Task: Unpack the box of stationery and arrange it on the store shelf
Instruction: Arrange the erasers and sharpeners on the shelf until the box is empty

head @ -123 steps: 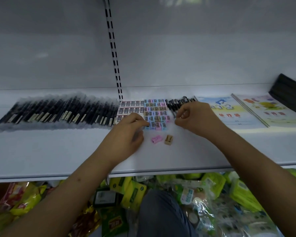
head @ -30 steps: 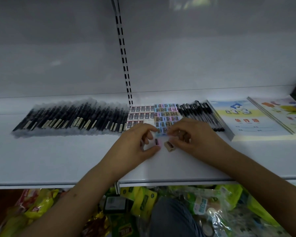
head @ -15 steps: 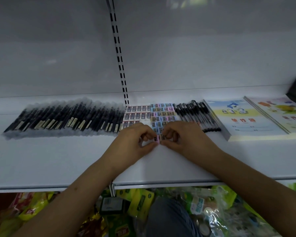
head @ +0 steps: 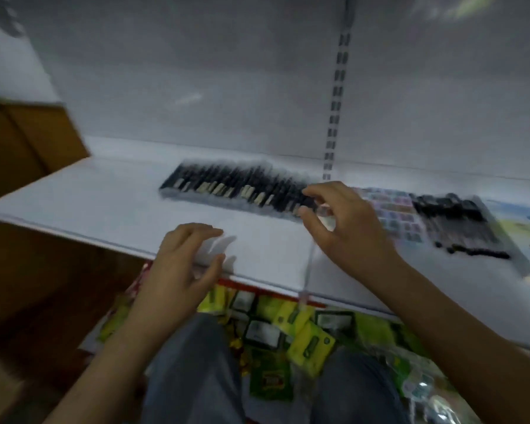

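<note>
The view is blurred by motion. On the white shelf (head: 104, 203) lies a row of black pens in clear wrappers (head: 233, 188). To its right sit small coloured erasers (head: 395, 209), more black pens (head: 459, 221) and a notebook (head: 520, 228) at the right edge. My left hand (head: 181, 270) hovers over the shelf's front edge with loosely curled fingers and holds nothing. My right hand (head: 343, 221) hangs above the shelf, just left of the erasers, fingers relaxed and spread, holding nothing.
A brown cardboard box (head: 22, 142) stands on the shelf at the far left. Yellow and green packets (head: 288, 325) fill the lower shelf beneath. A slotted upright (head: 334, 117) runs down the back wall. My knees (head: 196, 377) are close below.
Both hands have let go of the small erasers and drawn back and left from the eraser block. The view has swung left, bringing the cardboard box into sight.
</note>
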